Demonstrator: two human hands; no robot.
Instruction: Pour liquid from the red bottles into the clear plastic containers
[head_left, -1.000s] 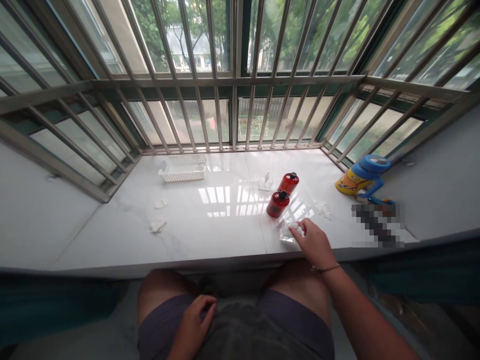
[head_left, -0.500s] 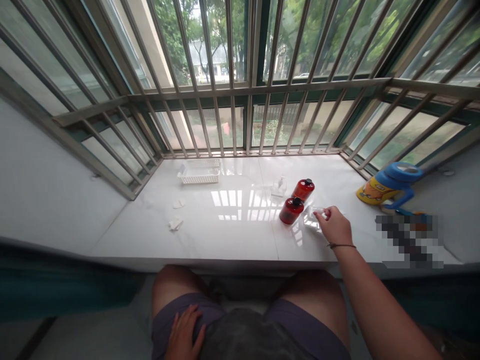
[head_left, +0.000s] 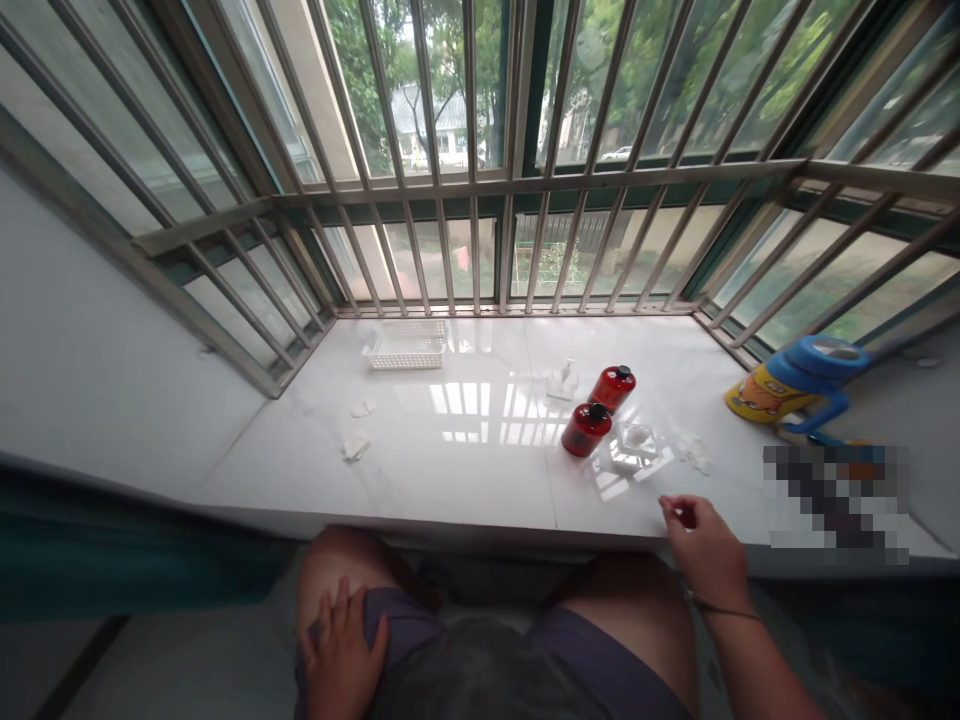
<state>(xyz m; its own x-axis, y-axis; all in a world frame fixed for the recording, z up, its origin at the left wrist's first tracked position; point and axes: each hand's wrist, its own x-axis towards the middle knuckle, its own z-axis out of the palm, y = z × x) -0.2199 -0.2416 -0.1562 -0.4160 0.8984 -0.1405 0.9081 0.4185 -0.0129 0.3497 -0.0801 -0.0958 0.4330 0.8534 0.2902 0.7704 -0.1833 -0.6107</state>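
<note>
Two hands recorded: left hand point(head_left: 341, 640) laid open on thigh point(head_left: 330, 565); right hand point(head_left: 701, 550) curled at marble sill point(head_left: 465, 480) front edge, grip unclear; two red bottles point(head_left: 586, 430) beyond.

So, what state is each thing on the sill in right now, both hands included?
Left hand: open, resting on thigh.
Right hand: fingers curled, at white sill front edge; any hold unclear.
Clear plastic packet: lying on sill, untouched.
Rear red bottle: upright, black cap on.
Front red bottle: upright, black cap on.
Small clear bottle: upright.
</note>
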